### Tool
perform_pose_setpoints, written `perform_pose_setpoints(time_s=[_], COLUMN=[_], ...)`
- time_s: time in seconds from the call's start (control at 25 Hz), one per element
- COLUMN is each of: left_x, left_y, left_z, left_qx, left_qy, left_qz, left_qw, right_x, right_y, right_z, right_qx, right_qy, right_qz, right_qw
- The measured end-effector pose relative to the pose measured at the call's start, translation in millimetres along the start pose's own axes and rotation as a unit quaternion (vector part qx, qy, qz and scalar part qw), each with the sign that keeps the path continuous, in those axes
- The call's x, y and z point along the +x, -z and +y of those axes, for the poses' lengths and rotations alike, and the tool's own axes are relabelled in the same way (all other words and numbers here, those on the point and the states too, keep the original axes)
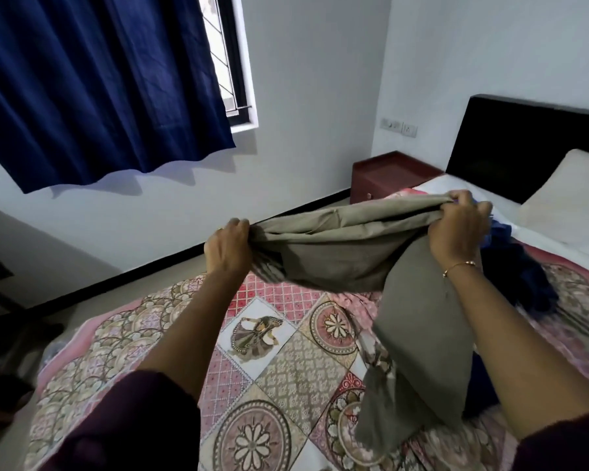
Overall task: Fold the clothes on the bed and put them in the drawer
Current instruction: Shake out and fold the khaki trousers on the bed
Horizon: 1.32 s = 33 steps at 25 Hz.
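Note:
I hold a grey-olive garment [347, 246] stretched in the air above the bed [272, 375]. My left hand [227, 248] grips its left end and my right hand [458, 226] grips its right end. One long part of the garment hangs down from under my right hand onto the patterned bedspread. A dark blue garment [521, 277] lies crumpled on the bed behind my right wrist, partly hidden. A pink patterned cloth [357, 300] shows beneath the held garment.
A reddish-brown bedside cabinet [388, 175] with a drawer stands at the wall beyond the bed. A black headboard [524, 144] and a cream pillow [572, 205] are at the right. A blue curtain [99, 86] hangs at the window on the left.

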<state>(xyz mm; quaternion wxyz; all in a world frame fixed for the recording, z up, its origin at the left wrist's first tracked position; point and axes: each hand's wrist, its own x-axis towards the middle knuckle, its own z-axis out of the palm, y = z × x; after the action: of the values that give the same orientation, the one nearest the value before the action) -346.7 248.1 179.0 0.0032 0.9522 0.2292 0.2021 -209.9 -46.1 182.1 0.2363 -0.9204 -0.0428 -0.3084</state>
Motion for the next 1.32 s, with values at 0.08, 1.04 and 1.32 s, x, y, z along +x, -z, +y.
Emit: perform_pose_setpoints(time_s=[0.08,1.04,1.32], left_x=[35.5,-65.2,-42.8], left_y=[-22.4,-402.9,-391.6], left_z=[0.4,-176.3,-170.6], left_qx=[-0.053,-0.136,-0.071], left_qy=[0.041,0.349,0.293], left_qz=[0.035,-0.245,-0.363], left_qw=[0.997,0.894,0.882], right_x=[3.3,-337.4,-341.1], right_y=[-12.1,-341.3,-347.0], right_z=[-8.3,76.4,80.2], right_qx=[0.055,0.086,0.108], right_qy=[0.047,0.242,0.24], right_qz=[0.106,-0.32,-0.287], right_qw=[0.992,0.912,0.921])
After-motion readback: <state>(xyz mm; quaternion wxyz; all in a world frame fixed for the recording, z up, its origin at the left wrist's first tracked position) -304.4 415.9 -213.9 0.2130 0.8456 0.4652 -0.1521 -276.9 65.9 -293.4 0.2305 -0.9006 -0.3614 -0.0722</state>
